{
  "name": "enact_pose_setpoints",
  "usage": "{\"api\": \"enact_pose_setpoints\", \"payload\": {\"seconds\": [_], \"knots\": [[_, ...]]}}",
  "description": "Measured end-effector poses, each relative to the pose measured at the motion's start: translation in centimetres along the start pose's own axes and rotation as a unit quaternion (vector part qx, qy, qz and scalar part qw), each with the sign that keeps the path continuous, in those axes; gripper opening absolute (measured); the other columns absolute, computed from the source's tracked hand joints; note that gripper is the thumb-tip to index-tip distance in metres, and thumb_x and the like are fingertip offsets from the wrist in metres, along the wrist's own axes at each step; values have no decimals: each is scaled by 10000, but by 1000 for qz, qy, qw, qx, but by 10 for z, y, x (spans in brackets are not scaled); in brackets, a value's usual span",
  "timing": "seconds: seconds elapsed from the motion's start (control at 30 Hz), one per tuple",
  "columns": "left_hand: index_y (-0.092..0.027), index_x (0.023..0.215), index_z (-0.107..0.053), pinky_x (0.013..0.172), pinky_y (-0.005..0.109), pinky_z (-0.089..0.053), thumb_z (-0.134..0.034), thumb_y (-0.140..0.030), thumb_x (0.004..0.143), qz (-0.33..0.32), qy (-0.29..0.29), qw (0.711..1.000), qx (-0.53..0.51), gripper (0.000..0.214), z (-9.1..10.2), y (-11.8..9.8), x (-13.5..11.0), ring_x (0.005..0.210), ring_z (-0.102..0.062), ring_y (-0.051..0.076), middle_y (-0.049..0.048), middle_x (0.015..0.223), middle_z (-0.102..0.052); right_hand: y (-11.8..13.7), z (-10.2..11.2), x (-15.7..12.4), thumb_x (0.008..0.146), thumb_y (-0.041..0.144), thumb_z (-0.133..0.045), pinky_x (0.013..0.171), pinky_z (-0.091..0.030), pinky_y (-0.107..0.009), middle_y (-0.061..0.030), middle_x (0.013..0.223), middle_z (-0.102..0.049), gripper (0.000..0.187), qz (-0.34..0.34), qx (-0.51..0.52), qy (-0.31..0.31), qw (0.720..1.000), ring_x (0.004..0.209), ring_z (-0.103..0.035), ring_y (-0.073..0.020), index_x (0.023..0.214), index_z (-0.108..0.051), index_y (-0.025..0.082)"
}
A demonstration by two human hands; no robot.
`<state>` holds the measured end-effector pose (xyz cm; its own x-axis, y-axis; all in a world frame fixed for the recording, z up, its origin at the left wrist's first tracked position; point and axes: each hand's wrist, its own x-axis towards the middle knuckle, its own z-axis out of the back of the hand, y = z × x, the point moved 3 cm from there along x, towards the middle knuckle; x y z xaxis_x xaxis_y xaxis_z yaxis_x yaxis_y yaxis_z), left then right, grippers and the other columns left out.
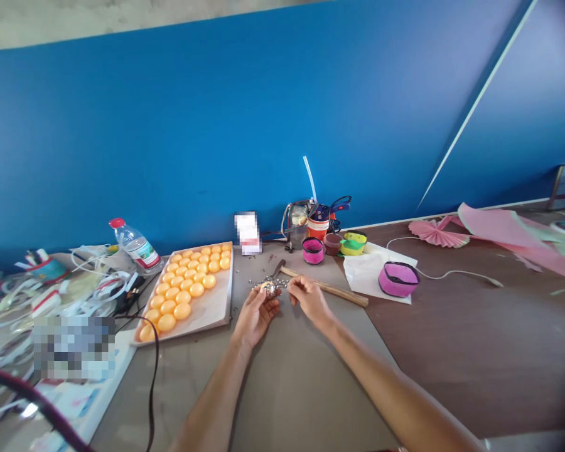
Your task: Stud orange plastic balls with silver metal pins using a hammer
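My left hand is closed around a small round ball that looks covered in shiny silver bits, with a yellowish patch showing. Just to its right, my right hand has its fingers pinched together; whatever they hold is too small to make out. A scatter of small silver pieces lies on the grey mat around the ball. Behind the right hand rests a hammer, its wooden handle slanting to the right. Left of the hands, a shallow tray carries rows of orange balls.
Pink and magenta bands, a yellow-green cup and a red pot stand at the back right. A tilted bottle and tangled cables crowd the left. Pink paper lies far right.
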<state>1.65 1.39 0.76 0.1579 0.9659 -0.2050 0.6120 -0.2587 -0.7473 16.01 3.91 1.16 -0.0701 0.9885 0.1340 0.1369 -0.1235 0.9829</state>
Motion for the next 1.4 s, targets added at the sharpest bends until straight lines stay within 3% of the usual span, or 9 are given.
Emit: {"api": "enact_pose_setpoints", "payload": {"seconds": [0.2,0.4,0.8,1.07,1.4], "knots": [[-170,940,-555,674,263,-483,-627,-297,764,-16,24,1000,10,229,-2,0,0,644,-621,118,37,829,-657,6,-12,-11,657,288,-628,555,-382,-241,22,637,-594,192,-83,148,86,982,500,-514,-90,798,-576,168],[-173,920,-552,669,270,-465,-636,-298,757,-25,60,997,40,222,-7,2,-3,642,-607,119,33,844,-645,1,-10,-9,651,288,-626,505,-326,-216,50,595,-524,145,-52,93,44,993,469,-429,-63,694,-553,170],[-176,922,-528,682,275,-458,-643,-339,740,-55,51,994,84,270,-12,2,-5,670,-615,136,29,830,-647,-3,-10,-9,706,294,-556,534,-335,-216,57,536,-475,117,-35,-10,65,997,520,-435,-88,696,-552,177],[-187,922,-479,659,285,-461,-643,-330,737,-92,33,987,126,285,-14,3,-7,621,-609,127,8,779,-642,-5,-11,-12,703,302,-571,568,-375,-230,59,532,-505,141,-63,55,75,994,519,-476,-93,687,-506,178],[-194,922,-476,630,300,-475,-644,-333,735,-102,30,982,157,287,-13,6,-8,606,-614,149,10,715,-649,-8,-13,-13,570,325,-691,525,-370,-232,82,473,-502,303,-138,173,71,973,451,-471,-89,658,-430,198]]}}
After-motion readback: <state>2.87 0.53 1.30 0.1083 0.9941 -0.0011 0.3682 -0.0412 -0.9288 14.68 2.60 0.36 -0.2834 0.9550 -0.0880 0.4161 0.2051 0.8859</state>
